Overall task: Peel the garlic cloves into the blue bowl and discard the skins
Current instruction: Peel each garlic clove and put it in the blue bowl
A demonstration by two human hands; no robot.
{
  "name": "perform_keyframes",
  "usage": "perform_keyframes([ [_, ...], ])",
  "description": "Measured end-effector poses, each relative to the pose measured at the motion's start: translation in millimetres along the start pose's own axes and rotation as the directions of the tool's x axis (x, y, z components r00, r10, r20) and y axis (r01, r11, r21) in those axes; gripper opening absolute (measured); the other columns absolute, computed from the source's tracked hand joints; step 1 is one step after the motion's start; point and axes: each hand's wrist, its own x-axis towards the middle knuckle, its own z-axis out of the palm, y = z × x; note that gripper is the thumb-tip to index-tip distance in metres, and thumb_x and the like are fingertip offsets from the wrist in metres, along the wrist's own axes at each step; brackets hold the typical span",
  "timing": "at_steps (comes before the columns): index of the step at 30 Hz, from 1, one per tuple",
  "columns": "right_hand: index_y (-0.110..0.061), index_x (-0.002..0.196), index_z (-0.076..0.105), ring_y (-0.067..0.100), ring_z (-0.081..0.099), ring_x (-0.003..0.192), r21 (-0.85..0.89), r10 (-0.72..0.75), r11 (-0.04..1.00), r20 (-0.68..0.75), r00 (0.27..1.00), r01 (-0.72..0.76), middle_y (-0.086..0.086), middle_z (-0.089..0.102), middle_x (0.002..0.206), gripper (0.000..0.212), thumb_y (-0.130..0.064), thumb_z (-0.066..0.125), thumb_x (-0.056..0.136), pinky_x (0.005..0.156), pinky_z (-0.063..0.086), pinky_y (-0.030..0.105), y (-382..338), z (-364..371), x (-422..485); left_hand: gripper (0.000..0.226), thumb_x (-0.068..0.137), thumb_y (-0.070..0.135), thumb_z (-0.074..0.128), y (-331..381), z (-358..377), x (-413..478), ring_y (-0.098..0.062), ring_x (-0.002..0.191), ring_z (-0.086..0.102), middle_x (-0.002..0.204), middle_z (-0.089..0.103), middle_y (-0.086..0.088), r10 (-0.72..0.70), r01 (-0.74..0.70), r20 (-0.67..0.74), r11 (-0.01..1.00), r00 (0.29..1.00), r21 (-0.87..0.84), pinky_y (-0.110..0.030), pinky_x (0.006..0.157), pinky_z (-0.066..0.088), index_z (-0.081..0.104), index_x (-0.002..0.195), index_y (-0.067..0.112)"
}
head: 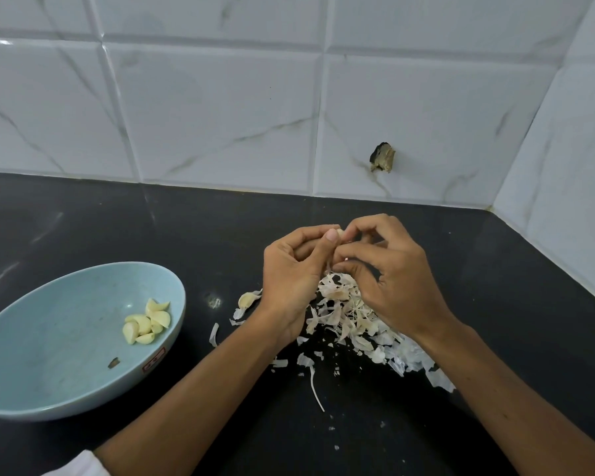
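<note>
Two white marbled tile walls (220, 115) meet in a corner behind a black bench (83, 228), and one tile has a small broken hole (382, 158). At the left of the bench sits the blue bowl (49, 338), with a handful of peeled cloves (146, 321) lying together near its right wall. To its right, the left hand (289, 269) and right hand (399, 280) meet above the bench, the fingers of both curled in and pinching one garlic clove (340, 232) between them. Beneath the hands, a heap of skins (351, 321) spreads across the bench toward the right. One unpeeled clove (246, 298) lies just left of the left wrist, between the heap and the bowl.
</note>
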Motion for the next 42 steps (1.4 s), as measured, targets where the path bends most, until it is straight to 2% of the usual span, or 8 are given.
perform_keyframes([
  [3,-0.011,0.089,0.079,0.020,0.057,0.092,-0.012,0.017,1.000,-0.028,0.999,-0.018,-0.003,0.060,0.103,0.006,-0.007,0.078,0.085,0.078,0.054,0.035,1.9,-4.6,2.1,0.017,0.093,0.013,0.071,0.0,-0.5,1.6,-0.024,0.089,0.074,0.096,0.079,-0.014,-0.015,0.013,-0.032,0.999,0.999,-0.045,-0.035,0.086,0.061,0.072,0.108,0.007],
  [9,-0.010,0.082,0.073,0.012,0.054,0.090,-0.038,0.007,0.999,0.067,0.998,-0.005,-0.003,0.063,0.095,0.017,0.007,0.076,0.083,0.078,0.043,0.010,0.6,-8.8,2.3,0.014,0.095,0.005,0.067,4.9,-6.0,9.1,-0.013,0.085,0.073,0.095,0.078,-0.009,-0.061,0.028,-0.167,0.981,0.984,-0.193,-0.025,0.083,0.060,0.069,0.108,0.004],
  [15,-0.017,0.090,0.080,0.011,0.065,0.080,-0.069,0.077,0.995,0.133,0.988,-0.068,-0.008,0.075,0.084,0.010,-0.009,0.075,0.088,0.075,0.055,0.032,15.2,-15.7,2.6,0.013,0.095,0.001,0.065,6.9,-7.4,11.3,-0.009,0.084,0.067,0.093,0.074,-0.003,-0.118,0.091,-0.088,0.959,0.989,-0.268,-0.021,0.084,0.057,0.074,0.103,0.007],
  [19,-0.024,0.081,0.079,0.003,0.065,0.069,-0.057,0.221,0.975,0.189,0.957,-0.214,-0.017,0.070,0.071,0.010,-0.031,0.085,0.077,0.067,0.051,0.013,14.2,-21.5,1.9,0.014,0.096,0.006,0.065,5.8,-6.1,9.6,-0.007,0.083,0.068,0.092,0.074,-0.002,-0.125,0.116,-0.015,0.958,0.992,-0.264,-0.020,0.083,0.057,0.075,0.105,0.008],
  [23,-0.022,0.077,0.069,0.008,0.063,0.067,0.037,0.264,0.964,0.030,0.964,-0.265,-0.015,0.065,0.070,0.021,-0.027,0.089,0.075,0.061,0.049,0.015,9.8,-22.7,4.3,0.010,0.095,0.013,0.066,4.6,-3.3,5.6,-0.008,0.082,0.067,0.094,0.076,-0.004,-0.124,0.127,0.028,0.972,0.992,-0.200,-0.021,0.083,0.058,0.072,0.103,0.011],
  [26,-0.017,0.097,0.074,0.009,0.062,0.070,0.037,0.149,0.989,-0.143,0.978,-0.145,-0.010,0.068,0.084,0.015,-0.020,0.082,0.084,0.066,0.051,0.020,2.6,-19.7,6.7,0.011,0.093,0.019,0.068,2.7,-0.5,3.0,-0.009,0.081,0.065,0.093,0.076,-0.004,-0.121,0.127,0.055,0.981,0.991,-0.147,-0.023,0.080,0.056,0.072,0.100,0.012],
  [32,-0.013,0.101,0.079,0.005,0.065,0.078,-0.002,0.040,0.999,-0.207,0.978,-0.041,-0.003,0.074,0.095,0.016,-0.016,0.082,0.086,0.070,0.054,0.020,1.1,-14.0,3.4,0.025,0.084,0.032,0.072,-2.1,3.7,-1.5,-0.015,0.084,0.063,0.087,0.070,-0.006,-0.083,0.092,0.116,0.993,0.990,-0.072,-0.029,0.087,0.056,0.074,0.097,0.011],
  [42,-0.016,0.091,0.081,0.007,0.069,0.075,-0.009,0.107,0.993,-0.354,0.929,-0.118,-0.009,0.076,0.086,0.009,-0.022,0.083,0.084,0.066,0.055,0.028,-0.1,-14.0,1.5,0.017,0.094,0.007,0.065,-2.4,6.1,-5.2,-0.014,0.080,0.071,0.087,0.075,-0.014,-0.055,0.077,0.185,0.991,0.981,-0.113,-0.022,0.079,0.058,0.071,0.109,0.002],
])
